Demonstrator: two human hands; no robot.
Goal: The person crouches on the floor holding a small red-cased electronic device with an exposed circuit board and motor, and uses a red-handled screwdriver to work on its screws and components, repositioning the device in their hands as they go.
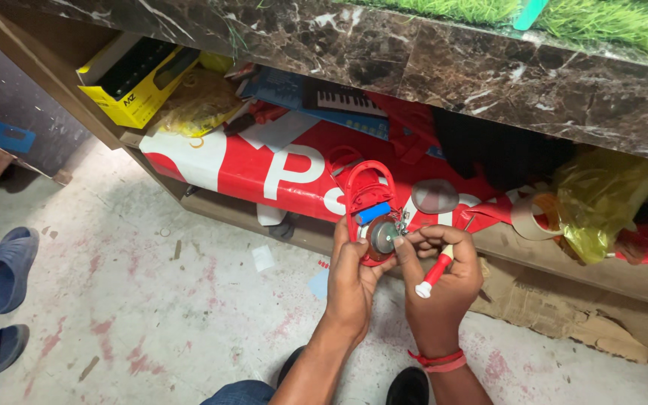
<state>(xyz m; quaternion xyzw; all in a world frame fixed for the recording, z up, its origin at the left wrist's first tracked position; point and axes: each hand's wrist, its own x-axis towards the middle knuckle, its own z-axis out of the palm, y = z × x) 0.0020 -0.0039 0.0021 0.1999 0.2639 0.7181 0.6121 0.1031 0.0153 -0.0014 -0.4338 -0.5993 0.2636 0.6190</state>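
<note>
My left hand (352,274) grips a red plastic housing (365,187) with a loop-shaped handle, a blue part and a round metal motor (381,235) exposed inside it. My right hand (441,279) holds a small screwdriver with a red and white handle (434,275), its fingertips pinched at the motor's right edge. The screwdriver's tip is hidden behind my fingers. A red band circles my right wrist. Both hands are raised in front of a low shelf.
A dark marble-patterned counter (489,67) overhangs a cluttered shelf with a red and white banner (264,169), a yellow box (133,79), a yellow plastic bag (601,195) and a tape roll (530,217). Blue slippers (5,270) lie on the stained concrete floor at left.
</note>
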